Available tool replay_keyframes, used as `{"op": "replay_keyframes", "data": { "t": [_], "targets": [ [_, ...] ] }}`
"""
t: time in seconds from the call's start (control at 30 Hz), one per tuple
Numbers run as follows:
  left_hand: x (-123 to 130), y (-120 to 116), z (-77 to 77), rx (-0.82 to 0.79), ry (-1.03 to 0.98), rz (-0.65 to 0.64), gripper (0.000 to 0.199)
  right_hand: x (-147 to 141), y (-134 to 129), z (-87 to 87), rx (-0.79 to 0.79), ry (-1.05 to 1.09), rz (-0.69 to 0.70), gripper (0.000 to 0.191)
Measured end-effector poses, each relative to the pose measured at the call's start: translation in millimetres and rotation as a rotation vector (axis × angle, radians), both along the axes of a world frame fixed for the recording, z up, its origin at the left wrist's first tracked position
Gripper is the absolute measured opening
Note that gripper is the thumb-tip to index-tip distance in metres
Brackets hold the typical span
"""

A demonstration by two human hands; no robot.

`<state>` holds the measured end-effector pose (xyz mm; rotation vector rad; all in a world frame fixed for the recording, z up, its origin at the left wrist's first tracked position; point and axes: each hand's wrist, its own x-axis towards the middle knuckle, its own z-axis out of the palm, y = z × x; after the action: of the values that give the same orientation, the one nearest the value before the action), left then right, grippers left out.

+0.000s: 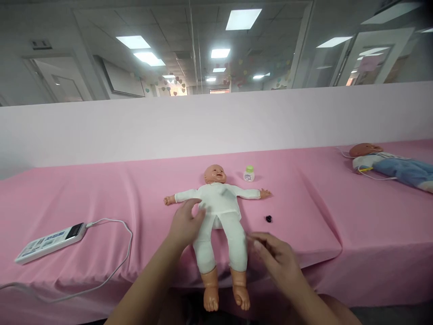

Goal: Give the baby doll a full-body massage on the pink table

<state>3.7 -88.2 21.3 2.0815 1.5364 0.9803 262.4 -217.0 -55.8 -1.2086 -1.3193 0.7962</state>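
Note:
A baby doll (219, 201) in a white top and white trousers lies on its back, arms spread, its bare feet toward me at the table's front edge. My left hand (186, 221) is by the doll's waist on the left, thumb and fingers apart, with nothing in it. Beside the doll's knee on the right is my right hand (279, 257), its fingers stretched toward the trouser leg and slightly blurred; I see nothing held. A small clear bottle with a green cap (249, 174) stands right of the doll's head. Below the doll's outstretched hand lies a small black object (269, 219).
A pink cloth (297, 198) covers the table. At left lies a white power strip (52, 241) with a white cable (130, 241) looping toward me. Another doll (399, 167), in white and blue with thin tubing, lies far right. A white wall (169, 131) with glass panels runs behind.

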Motion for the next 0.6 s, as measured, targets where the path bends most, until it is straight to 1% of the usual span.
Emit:
{"op": "replay_keyframes", "data": {
  "t": [0.03, 0.1, 0.17, 0.23, 0.3, 0.33, 0.4, 0.5, 0.57, 0.6],
  "targets": [
    [13, 8, 5.9, 0.016, 0.033, -0.043, 0.041, -1, 13, 2.9, -0.032, 0.079, -0.08, 0.04],
    [39, 28, 11.8, 0.023, 0.088, -0.139, 0.046, -6, 39, 7.1, -0.076, 0.271, -0.16, 0.05],
    [61, 50, 9.8, 0.005, 0.151, -0.176, 0.054, -11, 61, 10.0, -0.132, 0.506, -0.164, 0.054],
    [74, 69, 2.2, -0.026, 0.227, -0.15, 0.061, -17, 81, 13.9, -0.208, 0.701, -0.121, 0.047],
    [78, 86, -7.9, -0.076, 0.312, -0.085, 0.072, -22, 100, 20.0, -0.312, 0.808, -0.054, 0.036],
    [78, 92, -12.8, -0.105, 0.321, -0.051, 0.079, -24, 111, 23.7, -0.365, 0.836, -0.02, 0.033],
    [73, 102, -21.0, -0.158, 0.28, -0.031, 0.086, -28, 135, 31.8, -0.44, 0.88, 0.058, 0.027],
    [64, 109, -28.1, -0.178, 0.186, -0.04, 0.087, -36, 172, 40.3, -0.515, 0.909, 0.195, 0.02],
    [59, 111, -30.6, -0.167, 0.132, -0.043, 0.084, -41, 192, 40.9, -0.558, 0.884, 0.276, 0.021],
    [57, 111, -31.4, -0.161, 0.104, -0.041, 0.081, -45, 200, 39.7, -0.552, 0.857, 0.302, 0.023]
  ]
}}
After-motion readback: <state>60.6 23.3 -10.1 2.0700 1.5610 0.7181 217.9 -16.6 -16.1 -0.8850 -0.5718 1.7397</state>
